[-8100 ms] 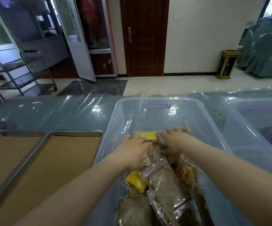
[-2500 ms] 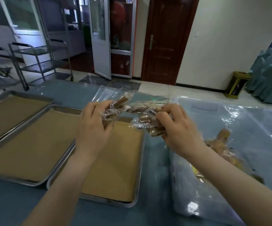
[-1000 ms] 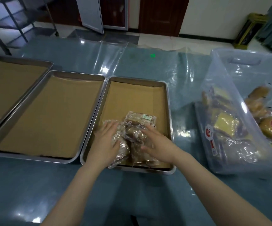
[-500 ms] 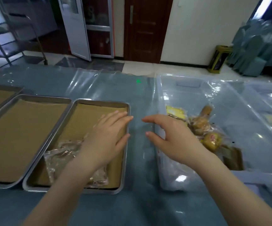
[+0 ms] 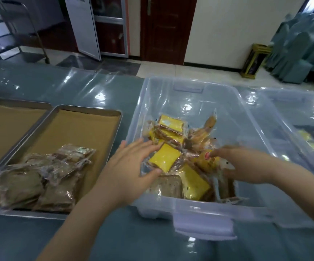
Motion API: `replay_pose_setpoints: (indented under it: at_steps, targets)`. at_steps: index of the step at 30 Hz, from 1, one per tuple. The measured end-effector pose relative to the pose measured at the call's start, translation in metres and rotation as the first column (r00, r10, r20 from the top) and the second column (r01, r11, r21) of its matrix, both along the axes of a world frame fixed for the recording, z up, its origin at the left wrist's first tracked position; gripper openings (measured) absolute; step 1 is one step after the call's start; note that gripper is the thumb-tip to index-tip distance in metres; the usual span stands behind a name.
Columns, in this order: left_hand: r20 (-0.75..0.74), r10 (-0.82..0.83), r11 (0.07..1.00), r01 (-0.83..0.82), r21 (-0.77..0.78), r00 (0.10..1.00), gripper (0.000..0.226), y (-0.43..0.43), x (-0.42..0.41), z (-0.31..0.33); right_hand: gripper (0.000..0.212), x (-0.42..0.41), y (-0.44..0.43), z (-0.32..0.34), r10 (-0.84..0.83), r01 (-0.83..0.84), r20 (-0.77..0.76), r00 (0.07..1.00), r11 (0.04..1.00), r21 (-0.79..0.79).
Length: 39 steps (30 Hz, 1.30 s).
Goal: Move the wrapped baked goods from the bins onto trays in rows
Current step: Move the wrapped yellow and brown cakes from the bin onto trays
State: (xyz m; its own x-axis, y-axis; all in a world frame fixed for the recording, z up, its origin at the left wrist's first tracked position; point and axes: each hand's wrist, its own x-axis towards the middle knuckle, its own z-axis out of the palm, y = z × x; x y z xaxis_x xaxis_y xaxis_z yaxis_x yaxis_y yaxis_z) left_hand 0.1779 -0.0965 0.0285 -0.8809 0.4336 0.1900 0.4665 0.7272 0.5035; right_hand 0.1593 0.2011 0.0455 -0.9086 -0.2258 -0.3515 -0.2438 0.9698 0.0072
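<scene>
While left hand and right hand hover spread, the yellow packet lies between them.

Bin: clear plastic, smooth and glossy, bright glare on its walls.
Tray: grey metal, dull sheen along the rim.
Tray liner: brown paper, matt, flat.
Wrappers: thin clear plastic film, crinkled and shiny, at lower left and centre.
Table cover: clear plastic sheet, wrinkled, glossy, over a matt blue-grey surface.
Door: dark wood, slight gloss, top centre.
Chair covers: teal cloth, matt, upper right.
Floor: pale tiles, polished.
</scene>
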Motion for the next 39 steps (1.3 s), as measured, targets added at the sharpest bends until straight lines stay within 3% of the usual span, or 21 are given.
replay_pose_setpoints:
  at_steps: [4,9,12,14,17,21,27,33,37,39]
  targets:
    - [-0.041,0.059,0.994,-0.062,-0.091,0.997,0.066,0.002,0.002,-0.003,0.059,-0.003,0.012,-0.023,0.099,-0.131,0.200,0.975,0.979,0.153]
    - [-0.049,0.078,0.994,-0.082,-0.079,0.996,0.062,0.001,0.002,-0.002,0.045,-0.010,0.007,-0.034,0.245,-0.272,0.182,0.952,0.951,0.144]
    - [-0.049,0.093,0.993,-0.096,-0.073,0.994,0.060,0.000,0.001,-0.004,0.047,-0.011,0.001,-0.025,0.219,-0.208,0.264,0.940,0.976,-0.069]
    - [-0.051,0.092,0.993,-0.095,-0.067,0.994,0.059,0.000,0.000,-0.005,0.046,-0.009,-0.002,-0.017,0.212,-0.082,0.460,0.862,0.955,-0.286]
    - [-0.016,0.104,0.994,-0.104,-0.013,0.994,0.055,-0.002,-0.002,-0.006,0.057,-0.004,-0.005,-0.012,0.227,-0.047,0.652,0.723,0.958,-0.282]
    - [-0.010,0.093,0.996,-0.093,-0.011,0.996,0.053,-0.003,-0.002,-0.008,0.049,-0.003,-0.007,-0.019,0.241,-0.146,0.581,0.778,0.968,-0.206]
    - [0.006,0.093,0.996,-0.093,-0.007,0.996,0.055,-0.002,-0.001,-0.005,0.022,0.004,-0.012,-0.026,0.289,-0.113,0.429,0.856,0.914,-0.390]
    - [0.015,0.080,0.997,-0.080,-0.013,0.997,0.039,-0.002,0.000,-0.002,0.024,-0.011,-0.009,-0.026,0.153,-0.116,0.134,0.979,0.961,-0.249]
    - [0.016,0.079,0.995,-0.078,-0.058,0.997,0.052,0.000,0.000,-0.002,0.054,-0.009,-0.013,-0.035,0.140,-0.100,0.321,0.937,0.986,-0.136]
    - [0.014,0.084,0.993,-0.083,-0.080,0.996,0.047,0.001,0.001,-0.001,0.064,-0.007,-0.015,-0.038,0.129,-0.124,0.404,0.906,0.992,-0.040]
